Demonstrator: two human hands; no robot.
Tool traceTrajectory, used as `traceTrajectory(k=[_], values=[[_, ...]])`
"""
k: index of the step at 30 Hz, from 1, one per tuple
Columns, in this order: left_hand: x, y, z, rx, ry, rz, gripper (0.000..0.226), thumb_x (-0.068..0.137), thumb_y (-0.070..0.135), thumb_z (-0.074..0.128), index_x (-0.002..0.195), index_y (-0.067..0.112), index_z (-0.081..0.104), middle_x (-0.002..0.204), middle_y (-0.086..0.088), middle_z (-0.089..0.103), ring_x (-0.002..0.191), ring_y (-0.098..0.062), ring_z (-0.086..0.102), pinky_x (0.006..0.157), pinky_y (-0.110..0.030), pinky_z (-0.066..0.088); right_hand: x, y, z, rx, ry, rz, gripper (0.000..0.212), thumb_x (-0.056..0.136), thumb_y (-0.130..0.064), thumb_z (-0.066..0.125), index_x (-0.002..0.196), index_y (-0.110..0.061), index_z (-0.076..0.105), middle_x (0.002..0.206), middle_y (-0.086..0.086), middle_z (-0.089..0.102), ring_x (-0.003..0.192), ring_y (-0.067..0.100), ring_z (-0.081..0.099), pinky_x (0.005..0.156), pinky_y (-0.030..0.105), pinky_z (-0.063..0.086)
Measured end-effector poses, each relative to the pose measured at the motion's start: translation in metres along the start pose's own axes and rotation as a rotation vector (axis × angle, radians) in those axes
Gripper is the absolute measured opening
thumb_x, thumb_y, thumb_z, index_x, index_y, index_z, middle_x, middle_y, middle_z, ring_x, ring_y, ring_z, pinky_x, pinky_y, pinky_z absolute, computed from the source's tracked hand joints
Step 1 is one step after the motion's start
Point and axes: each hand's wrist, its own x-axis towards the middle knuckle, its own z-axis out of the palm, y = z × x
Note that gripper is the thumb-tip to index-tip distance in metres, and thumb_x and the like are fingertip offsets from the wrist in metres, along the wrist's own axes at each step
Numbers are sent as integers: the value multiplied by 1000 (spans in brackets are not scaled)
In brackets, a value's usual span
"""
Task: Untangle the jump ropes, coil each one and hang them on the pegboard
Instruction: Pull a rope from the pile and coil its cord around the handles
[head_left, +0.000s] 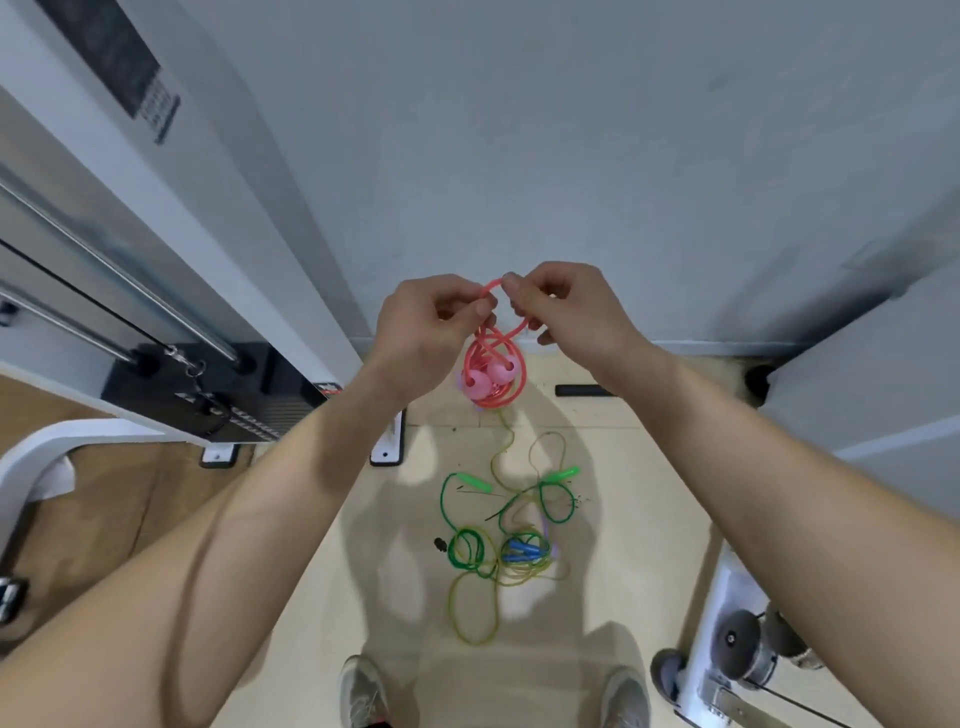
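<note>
A coiled pink jump rope (492, 370) with round pink handles hangs in front of me at chest height. My left hand (426, 332) and my right hand (566, 312) both pinch its top loop, close together. On the floor below lies a tangle: a green rope (470, 545) with green handles, a yellow-green rope (475, 618), and a pair of blue handles (522, 548) in the middle of the knot. No pegboard is in view.
A white cable machine frame (291, 291) with steel rods and a black weight stack (234, 410) stands on the left. Another white machine base (722, 639) sits at the lower right. A grey wall (571, 156) is ahead. My shoes (363, 696) are at the bottom edge.
</note>
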Motion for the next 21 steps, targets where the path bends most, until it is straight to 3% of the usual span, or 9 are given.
traceTrajectory(k=[3, 6, 9, 15, 18, 21], values=[[-6, 67, -31, -3, 15, 6, 12, 95, 15, 68, 100, 7, 76, 85, -3, 77, 82, -9, 73, 79, -18, 54, -15, -69, -19, 55, -37, -2, 22, 93, -30, 71, 81, -11, 69, 76, 2, 65, 68, 14, 60, 64, 28, 54], [-9, 129, -66, -19, 15, 14, 10, 94, 15, 68, 97, 7, 75, 83, -3, 77, 77, -7, 72, 71, -15, 50, -29, -134, -38, 107, -89, -27, 6, 89, -10, 74, 87, -9, 69, 82, 5, 67, 75, 15, 63, 75, 31, 58], [-10, 188, -98, -32, 13, 51, 8, 93, 12, 70, 94, 6, 75, 80, -7, 77, 72, -6, 69, 67, -12, 46, -37, -194, -55, 112, -112, -62, 10, 88, 0, 72, 90, -10, 70, 85, 5, 71, 80, 13, 67, 79, 32, 58], [-4, 287, -137, -42, 39, 143, 7, 92, 11, 71, 89, 15, 75, 73, -2, 76, 72, -9, 71, 65, -12, 47, -48, -293, -81, 142, 5, -97, 11, 87, -3, 74, 92, -12, 70, 76, -1, 71, 67, 10, 64, 67, 26, 55], [-2, 328, -148, -50, 51, 186, 5, 93, 11, 70, 93, 9, 75, 74, -3, 75, 67, -4, 68, 62, -10, 46, -50, -326, -93, 183, 119, -115, 14, 85, -7, 77, 93, -13, 67, 79, 3, 71, 66, 10, 64, 67, 27, 55], [4, 359, -155, -54, 35, 222, 4, 92, 14, 71, 89, 15, 73, 75, -2, 76, 67, -6, 69, 61, -11, 47, -48, -349, -104, 244, 208, -156, 20, 85, -8, 77, 88, -13, 58, 75, 1, 67, 68, 13, 64, 70, 32, 56]])
